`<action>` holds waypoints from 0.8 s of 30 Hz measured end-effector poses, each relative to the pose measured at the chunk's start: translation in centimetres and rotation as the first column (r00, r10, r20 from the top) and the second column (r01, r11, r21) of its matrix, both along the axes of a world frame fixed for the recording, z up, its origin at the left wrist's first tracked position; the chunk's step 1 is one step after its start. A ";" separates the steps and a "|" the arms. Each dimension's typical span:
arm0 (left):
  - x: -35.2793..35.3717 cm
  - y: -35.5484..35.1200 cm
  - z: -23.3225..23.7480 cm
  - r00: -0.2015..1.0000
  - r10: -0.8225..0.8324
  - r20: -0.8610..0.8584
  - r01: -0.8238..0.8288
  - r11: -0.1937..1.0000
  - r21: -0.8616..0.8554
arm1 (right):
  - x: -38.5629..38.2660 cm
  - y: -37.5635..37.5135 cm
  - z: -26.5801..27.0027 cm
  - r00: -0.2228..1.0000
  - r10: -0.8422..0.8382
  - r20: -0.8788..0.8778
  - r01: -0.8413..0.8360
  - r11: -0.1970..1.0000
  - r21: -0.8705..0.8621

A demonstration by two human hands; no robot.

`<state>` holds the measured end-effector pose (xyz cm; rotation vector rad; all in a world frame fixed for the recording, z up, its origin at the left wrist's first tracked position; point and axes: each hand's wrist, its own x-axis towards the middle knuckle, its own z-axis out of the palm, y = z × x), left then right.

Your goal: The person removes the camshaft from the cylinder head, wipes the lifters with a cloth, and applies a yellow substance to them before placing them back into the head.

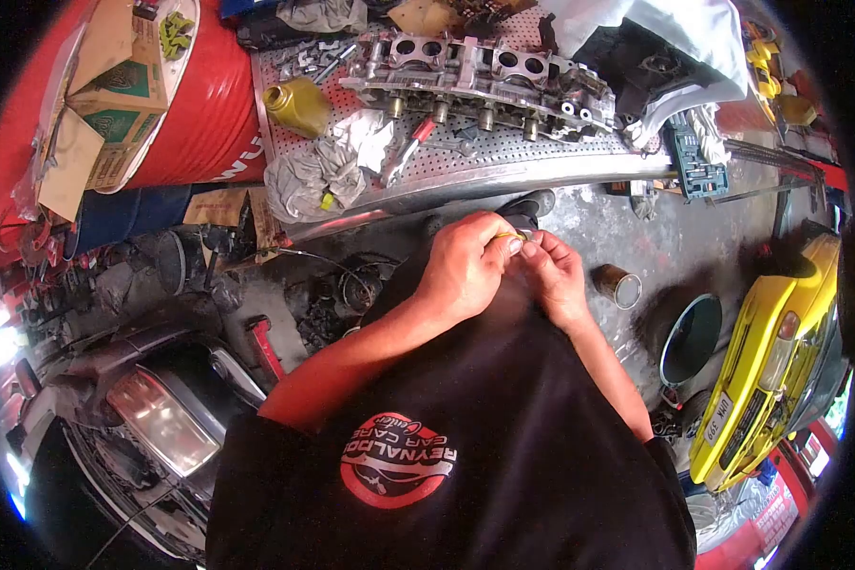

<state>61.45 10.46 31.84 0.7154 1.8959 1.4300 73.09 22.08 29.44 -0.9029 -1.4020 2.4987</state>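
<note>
My left hand (465, 266) and my right hand (553, 275) meet in front of my chest, fingertips pressed together around a small yellowish part (520, 236). The part is mostly hidden by my fingers. Both hands hover just below the edge of the perforated metal bench (503, 157). On the bench lies an engine cylinder head (475, 76), with a red-handled tool (410, 142) beside it.
A yellow oil bottle (299, 104) and crumpled rags (323, 171) sit on the bench's left. A red drum (209, 104) topped with cardboard boxes stands further left. A tin can (617, 285) and a round basin (691, 337) are on the floor, next to a yellow car bumper (769, 370). A headlight (161, 418) lies lower left.
</note>
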 end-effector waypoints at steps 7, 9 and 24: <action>-0.2 0.0 0.0 0.903 0.111 0.416 -0.151 0.986 0.065 | 0.1 0.2 -0.7 0.977 -0.192 -0.096 0.166 0.960 -0.225; -0.2 -0.6 0.3 0.907 0.113 0.405 -0.138 0.990 0.034 | 0.2 0.2 -0.8 0.981 -0.182 -0.068 0.149 0.929 -0.339; -4.0 -3.5 0.1 0.936 0.232 -0.264 -0.268 0.957 -0.110 | 0.3 1.5 -0.1 0.927 -0.273 -0.256 0.005 0.693 -0.721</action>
